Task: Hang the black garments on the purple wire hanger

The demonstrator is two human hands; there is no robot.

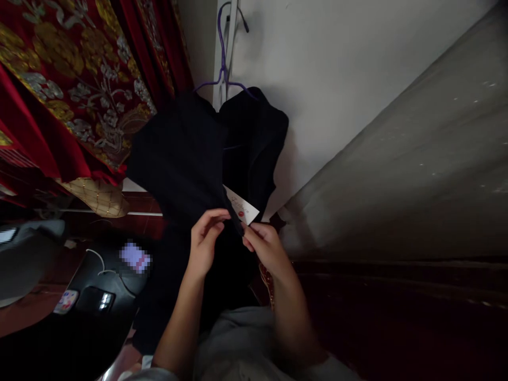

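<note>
A black garment [186,153] hangs on a purple hanger [222,63] against a white wall. A white paper tag [243,209] with red print sticks out at the garment's front edge. My left hand [204,243] pinches the dark fabric edge just left of the tag, fingers curled. My right hand [264,246] is closed too, its fingertips gripping the fabric edge right below the tag. Both forearms reach up from the bottom of the view.
A red curtain with gold and silver embroidery [75,69] hangs at the left. A dark table [71,323] at lower left holds a white cable, a small black device and a sticker. A grey slanted surface [416,159] fills the right side.
</note>
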